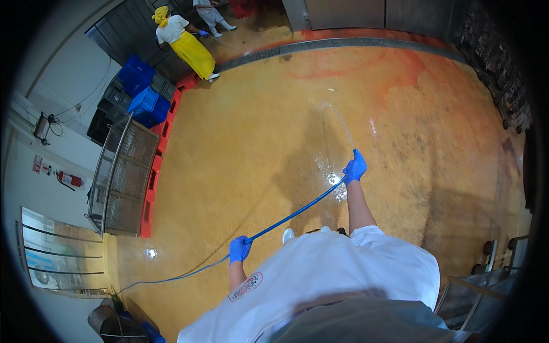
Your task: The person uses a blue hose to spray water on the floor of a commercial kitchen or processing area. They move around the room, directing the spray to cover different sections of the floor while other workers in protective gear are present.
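Observation:
A long blue hose (pixel 294 214) runs between my two blue-gloved hands and trails off to the lower left along the floor. My right hand (pixel 355 167) is closed around its front end, arm stretched forward. From that end a thin arc of water (pixel 341 121) leaves and falls on the yellow-brown floor (pixel 240 131). Lower and to the left, my left hand (pixel 239 249) is wrapped round the hose further back. Any nozzle is hidden in the right glove. Wet, shiny patches show on the floor beside my right hand.
Left, a metal mesh cart (pixel 128 177) and blue crates (pixel 148 107) stand by red pallets (pixel 147 197). A person in a yellow apron (pixel 194 52) works at the far left; another stands behind. A drain grate (pixel 343 43) crosses the far floor. Wheeled racks (pixel 497 74) line the right.

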### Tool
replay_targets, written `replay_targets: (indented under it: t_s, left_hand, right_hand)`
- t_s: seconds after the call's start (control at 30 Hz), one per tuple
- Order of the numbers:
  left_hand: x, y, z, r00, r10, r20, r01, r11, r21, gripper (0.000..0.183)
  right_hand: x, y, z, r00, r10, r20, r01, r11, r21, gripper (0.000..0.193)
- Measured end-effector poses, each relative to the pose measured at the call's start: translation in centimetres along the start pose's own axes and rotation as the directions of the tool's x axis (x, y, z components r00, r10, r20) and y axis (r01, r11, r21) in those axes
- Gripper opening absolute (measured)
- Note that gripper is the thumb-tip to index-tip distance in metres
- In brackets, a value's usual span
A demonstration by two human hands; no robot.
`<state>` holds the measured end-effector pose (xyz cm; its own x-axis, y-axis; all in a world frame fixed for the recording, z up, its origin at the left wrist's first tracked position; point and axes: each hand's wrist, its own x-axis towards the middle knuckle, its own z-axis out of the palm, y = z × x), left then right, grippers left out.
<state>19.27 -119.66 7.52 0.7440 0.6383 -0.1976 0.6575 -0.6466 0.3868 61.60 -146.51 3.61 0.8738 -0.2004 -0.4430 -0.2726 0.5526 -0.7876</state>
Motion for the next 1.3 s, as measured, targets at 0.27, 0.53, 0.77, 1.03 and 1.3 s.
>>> replay_targets:
  t_s: [0.27,0.53,0.77,1.03,1.3]
  left_hand:
    - [0.2,0.4,0.0,1.000,-0.007,0.012,0.007,1.000,-0.017,0.023]
    - [0.3,0.5,0.4,0.999,0.037,-0.028,-0.038,0.999,-0.021,0.024]
    - [0.2,0.0,0.6,1.000,0.023,-0.007,-0.023,0.999,-0.027,0.025]
    - [0.0,0.0,0.7,1.000,0.018,-0.017,-0.019,1.000,-0.018,0.025]
    - [-0.1,0.5,0.4,1.000,0.024,-0.017,-0.024,0.999,-0.028,0.025]
  right_hand:
    - [0.2,0.0,-0.3,1.000,0.014,0.006,-0.014,0.999,0.046,0.026]
    - [-0.1,-0.8,-0.3,0.999,-0.014,-0.052,0.013,1.000,-0.011,0.026]
    - [-0.5,-0.9,-0.3,0.999,-0.024,-0.021,0.024,1.000,0.008,0.028]
    - [-0.7,-1.0,0.1,0.999,-0.035,-0.041,0.034,0.999,-0.022,0.027]
    - [-0.5,-0.8,0.0,0.997,-0.073,-0.016,0.072,0.996,-0.048,0.027]
